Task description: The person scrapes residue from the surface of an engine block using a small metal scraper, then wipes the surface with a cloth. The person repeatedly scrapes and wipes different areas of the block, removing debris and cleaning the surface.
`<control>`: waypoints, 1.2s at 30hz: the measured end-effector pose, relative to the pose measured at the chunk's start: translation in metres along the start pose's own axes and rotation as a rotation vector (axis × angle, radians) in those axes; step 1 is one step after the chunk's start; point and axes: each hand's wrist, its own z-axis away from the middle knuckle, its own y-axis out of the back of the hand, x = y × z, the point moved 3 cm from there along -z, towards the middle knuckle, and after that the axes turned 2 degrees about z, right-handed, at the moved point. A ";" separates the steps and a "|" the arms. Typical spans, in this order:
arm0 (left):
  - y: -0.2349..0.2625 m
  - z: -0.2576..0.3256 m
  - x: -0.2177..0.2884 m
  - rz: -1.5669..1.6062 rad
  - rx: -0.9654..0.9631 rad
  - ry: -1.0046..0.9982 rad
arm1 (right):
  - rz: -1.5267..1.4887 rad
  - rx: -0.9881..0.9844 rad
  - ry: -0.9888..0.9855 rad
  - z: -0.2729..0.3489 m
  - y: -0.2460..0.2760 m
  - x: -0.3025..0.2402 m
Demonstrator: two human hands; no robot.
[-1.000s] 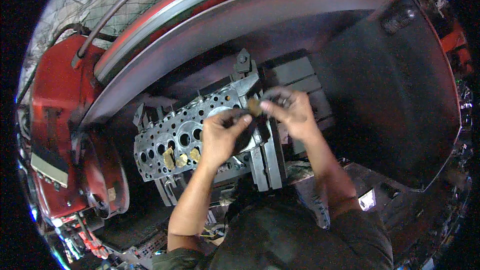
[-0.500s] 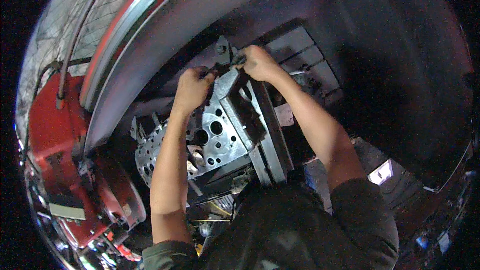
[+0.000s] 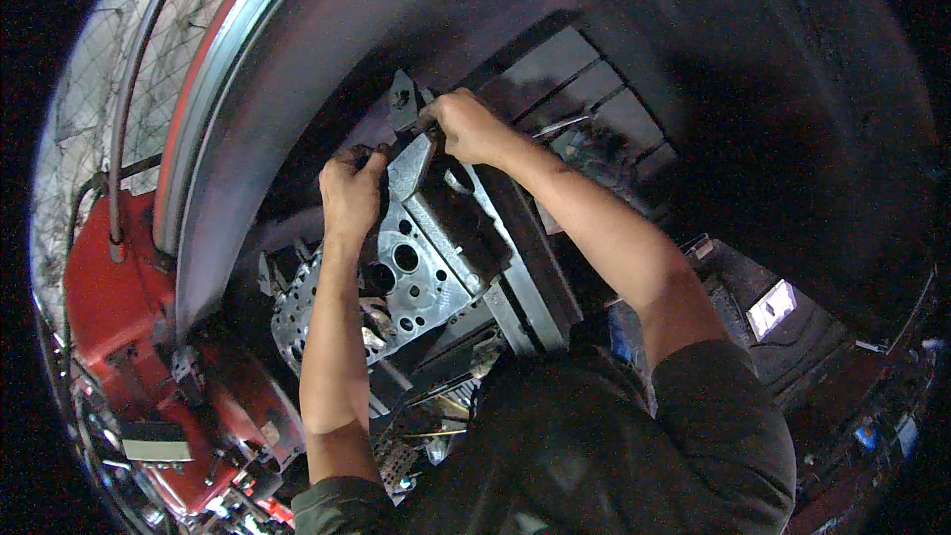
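A grey metal cylinder head (image 3: pixel 411 272) with round bores lies in the middle of the view on a steel frame (image 3: pixel 525 277). My left hand (image 3: pixel 349 190) is closed around a dark piece at the head's far end. My right hand (image 3: pixel 468 126) grips a metal bracket (image 3: pixel 404 104) at the top of the frame, just right of the left hand. What exactly sits inside each fist is hidden by the fingers.
A red machine body (image 3: pixel 109 287) stands at the left with a curved grey guard (image 3: pixel 228 109) arching over the work. Dark slatted panels (image 3: pixel 584 109) lie behind the frame. Small tools and parts (image 3: pixel 426 426) lie below the head near my torso.
Both hands have moved up from the middle of the cylinder head to its far end, and my head has leaned closer over the work.
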 end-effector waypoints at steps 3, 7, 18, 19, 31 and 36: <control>0.000 -0.001 -0.003 -0.019 -0.020 0.050 | 0.052 -0.063 0.034 -0.005 -0.005 0.004; 0.001 -0.001 -0.004 -0.029 -0.003 0.042 | -0.012 -0.025 0.031 -0.004 -0.007 0.006; 0.002 0.001 0.003 -0.007 0.015 0.003 | 0.107 -0.164 -0.087 -0.004 -0.012 -0.003; 0.002 0.002 0.002 -0.036 0.011 0.029 | 0.120 -0.151 -0.094 -0.003 -0.012 -0.005; 0.003 0.002 0.003 -0.025 0.006 -0.017 | 0.123 -0.198 -0.260 0.004 -0.005 -0.014; 0.001 0.001 0.000 -0.009 0.012 -0.024 | 0.136 -0.139 -0.242 0.002 -0.012 -0.011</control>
